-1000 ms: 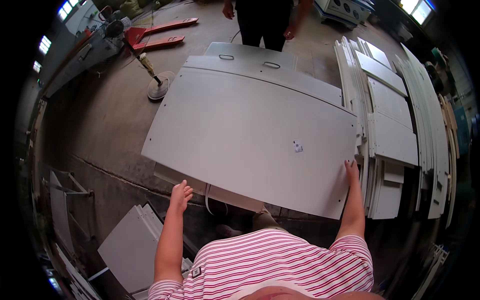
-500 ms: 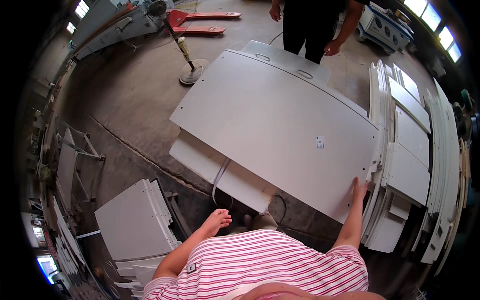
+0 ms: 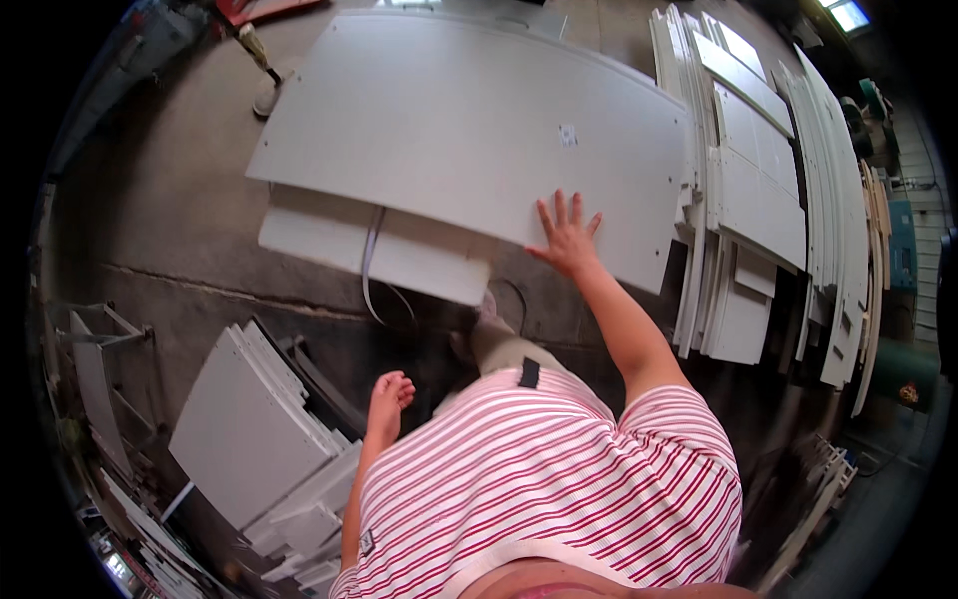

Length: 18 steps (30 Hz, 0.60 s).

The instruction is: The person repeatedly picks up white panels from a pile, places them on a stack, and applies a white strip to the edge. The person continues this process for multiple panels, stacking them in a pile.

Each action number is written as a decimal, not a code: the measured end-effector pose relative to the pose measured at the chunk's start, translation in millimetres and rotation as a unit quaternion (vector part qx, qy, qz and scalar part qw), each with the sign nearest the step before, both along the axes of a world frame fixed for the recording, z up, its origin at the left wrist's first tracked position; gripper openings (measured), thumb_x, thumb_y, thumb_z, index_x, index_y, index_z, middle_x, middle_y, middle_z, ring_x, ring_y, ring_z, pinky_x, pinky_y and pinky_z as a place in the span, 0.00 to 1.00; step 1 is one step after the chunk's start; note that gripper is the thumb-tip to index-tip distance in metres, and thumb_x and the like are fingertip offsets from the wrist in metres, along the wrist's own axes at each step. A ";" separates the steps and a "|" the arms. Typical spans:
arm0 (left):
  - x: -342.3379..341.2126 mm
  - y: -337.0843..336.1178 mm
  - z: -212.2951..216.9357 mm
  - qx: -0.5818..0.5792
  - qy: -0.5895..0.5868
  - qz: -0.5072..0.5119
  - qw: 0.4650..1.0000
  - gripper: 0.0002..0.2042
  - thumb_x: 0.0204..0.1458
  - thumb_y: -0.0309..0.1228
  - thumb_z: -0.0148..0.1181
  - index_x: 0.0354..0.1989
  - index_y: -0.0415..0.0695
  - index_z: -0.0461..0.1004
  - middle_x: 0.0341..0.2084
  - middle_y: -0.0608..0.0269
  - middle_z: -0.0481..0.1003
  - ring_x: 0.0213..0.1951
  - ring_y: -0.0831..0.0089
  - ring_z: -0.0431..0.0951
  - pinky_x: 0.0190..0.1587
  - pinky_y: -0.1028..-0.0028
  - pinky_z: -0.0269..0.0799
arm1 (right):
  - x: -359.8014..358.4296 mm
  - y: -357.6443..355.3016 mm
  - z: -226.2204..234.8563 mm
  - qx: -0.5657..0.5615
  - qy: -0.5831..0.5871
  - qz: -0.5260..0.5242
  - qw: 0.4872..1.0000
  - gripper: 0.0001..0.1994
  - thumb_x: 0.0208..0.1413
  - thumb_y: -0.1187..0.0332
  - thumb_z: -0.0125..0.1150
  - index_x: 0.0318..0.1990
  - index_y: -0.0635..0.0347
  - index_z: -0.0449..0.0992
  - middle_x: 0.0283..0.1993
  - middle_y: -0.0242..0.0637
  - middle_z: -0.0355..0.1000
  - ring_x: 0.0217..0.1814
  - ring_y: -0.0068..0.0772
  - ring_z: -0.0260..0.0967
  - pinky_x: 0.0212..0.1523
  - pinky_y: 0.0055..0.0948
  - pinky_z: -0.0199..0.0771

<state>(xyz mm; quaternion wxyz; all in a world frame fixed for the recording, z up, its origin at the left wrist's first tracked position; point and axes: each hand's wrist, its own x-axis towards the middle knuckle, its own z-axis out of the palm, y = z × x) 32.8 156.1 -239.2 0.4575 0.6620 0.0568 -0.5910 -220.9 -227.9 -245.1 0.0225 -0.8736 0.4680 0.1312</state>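
Observation:
A large pale grey panel (image 3: 429,110) with small holes near its ends and a small white label (image 3: 568,135) lies in front of me. My right hand (image 3: 569,243) rests on its near edge, right of the middle, fingers spread flat. Closer to my body, my left hand (image 3: 389,396) hangs with its fingers loosely curled and nothing visible in them. It is nearest to a leaning stack of grey panels (image 3: 249,429) at the lower left. Beneath the large panel a narrower white board (image 3: 339,235) sticks out, with a pale strap (image 3: 370,262) looping down from it.
Stacked white panels (image 3: 758,190) stand close along the right. A metal frame (image 3: 110,369) is at the far left, near a crack in the concrete floor (image 3: 200,282). Beyond the panel's left corner is a stand base (image 3: 267,98), with something red (image 3: 264,8) behind it.
My right hand has left the panel's right end and now lies flat further left along its near edge. The view has shifted; the person across is out of sight. My left hand stays curled.

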 end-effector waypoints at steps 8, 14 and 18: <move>-0.8 43.7 -23.3 0.045 -0.034 0.036 0.998 0.12 0.59 0.37 0.51 0.47 0.44 0.68 0.35 0.64 0.74 0.35 0.78 0.74 0.38 0.78 0.71 | -27.9 -8.2 -7.2 -0.004 -0.031 -0.158 0.987 0.49 0.47 0.29 0.44 0.70 0.42 0.35 0.74 0.46 0.25 0.74 0.62 0.18 0.56 0.81 0.27; 30.4 -60.0 -28.9 -0.089 -0.167 -0.009 0.982 0.14 0.59 0.34 0.51 0.49 0.40 0.70 0.36 0.64 0.75 0.36 0.79 0.75 0.39 0.79 0.70 | -25.1 -22.0 -7.9 0.012 -0.044 -0.135 0.990 0.50 0.47 0.32 0.49 0.67 0.60 0.42 0.73 0.48 0.29 0.74 0.60 0.21 0.59 0.78 0.27; 80.8 -180.1 -22.5 -0.155 -0.196 0.002 0.968 0.21 0.59 0.33 0.50 0.59 0.35 0.60 0.45 0.59 0.71 0.44 0.75 0.73 0.46 0.76 0.70 | -43.6 -54.1 -20.3 0.001 -0.118 -0.014 0.993 0.49 0.45 0.35 0.55 0.65 0.62 0.47 0.73 0.46 0.30 0.75 0.52 0.23 0.63 0.72 0.23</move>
